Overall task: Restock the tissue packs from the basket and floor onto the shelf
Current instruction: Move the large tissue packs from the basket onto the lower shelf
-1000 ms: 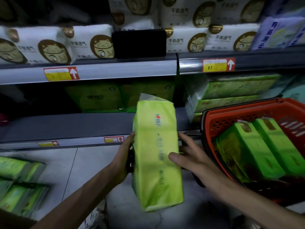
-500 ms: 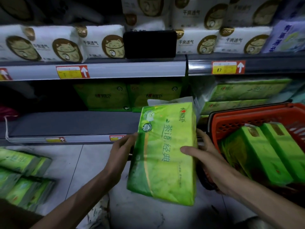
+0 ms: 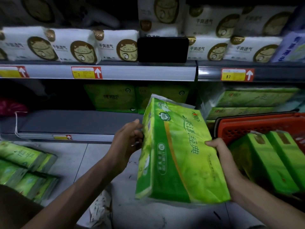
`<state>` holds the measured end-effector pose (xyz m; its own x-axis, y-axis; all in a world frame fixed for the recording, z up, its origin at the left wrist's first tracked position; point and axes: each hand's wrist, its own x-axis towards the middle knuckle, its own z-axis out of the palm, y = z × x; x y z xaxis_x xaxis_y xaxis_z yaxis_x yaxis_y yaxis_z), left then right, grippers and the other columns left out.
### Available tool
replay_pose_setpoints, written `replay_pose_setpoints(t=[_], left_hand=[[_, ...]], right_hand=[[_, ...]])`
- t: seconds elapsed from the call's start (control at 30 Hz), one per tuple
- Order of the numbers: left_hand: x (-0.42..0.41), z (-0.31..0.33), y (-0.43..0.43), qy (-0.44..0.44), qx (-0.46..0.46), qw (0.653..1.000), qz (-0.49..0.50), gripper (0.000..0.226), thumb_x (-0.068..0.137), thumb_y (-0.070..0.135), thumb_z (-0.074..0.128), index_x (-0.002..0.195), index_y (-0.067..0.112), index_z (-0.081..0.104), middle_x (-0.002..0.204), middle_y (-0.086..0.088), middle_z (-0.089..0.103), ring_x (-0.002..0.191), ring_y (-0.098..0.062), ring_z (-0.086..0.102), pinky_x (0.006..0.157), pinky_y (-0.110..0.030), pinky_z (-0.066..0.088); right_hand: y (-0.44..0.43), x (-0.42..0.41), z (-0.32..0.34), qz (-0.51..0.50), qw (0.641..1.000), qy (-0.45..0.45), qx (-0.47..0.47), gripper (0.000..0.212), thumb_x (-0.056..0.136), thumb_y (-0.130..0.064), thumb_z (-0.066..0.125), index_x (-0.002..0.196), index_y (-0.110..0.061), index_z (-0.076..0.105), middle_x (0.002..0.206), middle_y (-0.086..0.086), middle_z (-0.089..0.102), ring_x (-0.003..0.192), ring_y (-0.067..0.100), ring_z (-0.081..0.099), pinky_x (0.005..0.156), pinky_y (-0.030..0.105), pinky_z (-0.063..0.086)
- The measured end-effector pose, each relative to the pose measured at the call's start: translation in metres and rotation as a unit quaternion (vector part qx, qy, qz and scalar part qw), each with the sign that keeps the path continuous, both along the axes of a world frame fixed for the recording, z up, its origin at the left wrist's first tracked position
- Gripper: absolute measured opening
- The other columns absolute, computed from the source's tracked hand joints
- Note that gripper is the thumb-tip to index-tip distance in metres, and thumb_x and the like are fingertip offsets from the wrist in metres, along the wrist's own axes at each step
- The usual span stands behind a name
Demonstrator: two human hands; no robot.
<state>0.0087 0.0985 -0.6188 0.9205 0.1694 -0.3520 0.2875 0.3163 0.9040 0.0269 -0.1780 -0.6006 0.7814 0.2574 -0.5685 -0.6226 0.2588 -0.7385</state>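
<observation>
The green tissue pack [image 3: 179, 151] is held clear of the floor [image 3: 79, 156], in front of the lower shelf [image 3: 74, 123] and just left of the red basket [image 3: 247, 128]. Its large printed face is turned toward the camera, and the pack is tilted so that its upper end leans left toward the shelf opening. The left hand [image 3: 127, 142] grasps the pack at its upper left edge, with the fingers curled against the narrow side. The right hand [image 3: 221, 156] grasps the right edge with the thumb laid on the printed face; its other fingers are hidden behind the pack. The basket stands at the right, beside the shelf front, and holds further green packs [image 3: 270, 161] lying side by side at a slant. More green packs [image 3: 24, 166] lie stacked on the floor at the lower left. At the rear of the lower shelf, two upright green packs [image 3: 112, 98] stand next to each other; to their right, flat green packs [image 3: 254, 100] are stacked on the shelf behind the basket. The left part of the lower shelf surface is a bare grey board. The upper shelf carries a row of white packs [image 3: 77, 47] printed with a cat emblem, with a black rectangular panel [image 3: 162, 49] standing among them. Yellow-and-red price labels [image 3: 86, 72] are fixed along the upper shelf rail.
</observation>
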Motion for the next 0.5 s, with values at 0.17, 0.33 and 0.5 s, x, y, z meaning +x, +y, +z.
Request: replay_pose_setpoints(t=[0.17, 0.33, 0.5], left_hand=[[0.0, 0.003, 0.001, -0.01, 0.016, 1.0, -0.002, 0.042, 0.099, 0.051, 0.061, 0.102, 0.009, 0.059, 0.076, -0.009, 0.051, 0.071, -0.023, 0.053, 0.071, -0.034, 0.054], [-0.003, -0.001, 0.011, 0.026, 0.081, 0.996, -0.036, 0.06, 0.096, 0.072, 0.052, 0.117, 0.018, 0.07, 0.111, -0.017, 0.075, 0.108, -0.038, 0.07, 0.087, -0.043, 0.053], [0.002, -0.015, 0.014, 0.082, 0.127, 0.987, -0.051, 0.041, 0.098, 0.055, 0.059, 0.122, 0.024, 0.072, 0.116, -0.004, 0.076, 0.111, -0.025, 0.07, 0.096, -0.045, 0.055]], right_hand=[[0.0, 0.008, -0.006, -0.032, 0.999, 0.016, -0.013, 0.035, 0.098, -0.024, 0.044, 0.103, -0.003, 0.072, 0.077, 0.015, 0.077, 0.056, 0.026, 0.073, 0.048, 0.027, 0.058], [0.017, 0.001, -0.003, 0.031, 0.993, -0.032, -0.112, 0.036, 0.09, -0.038, 0.058, 0.104, -0.015, 0.082, 0.101, 0.014, 0.08, 0.084, 0.03, 0.077, 0.086, 0.043, 0.06], [0.049, 0.001, 0.004, 0.089, 0.95, -0.176, -0.244, 0.05, 0.083, -0.029, 0.081, 0.117, -0.06, 0.058, 0.104, -0.036, 0.071, 0.098, -0.009, 0.069, 0.088, 0.021, 0.055]])
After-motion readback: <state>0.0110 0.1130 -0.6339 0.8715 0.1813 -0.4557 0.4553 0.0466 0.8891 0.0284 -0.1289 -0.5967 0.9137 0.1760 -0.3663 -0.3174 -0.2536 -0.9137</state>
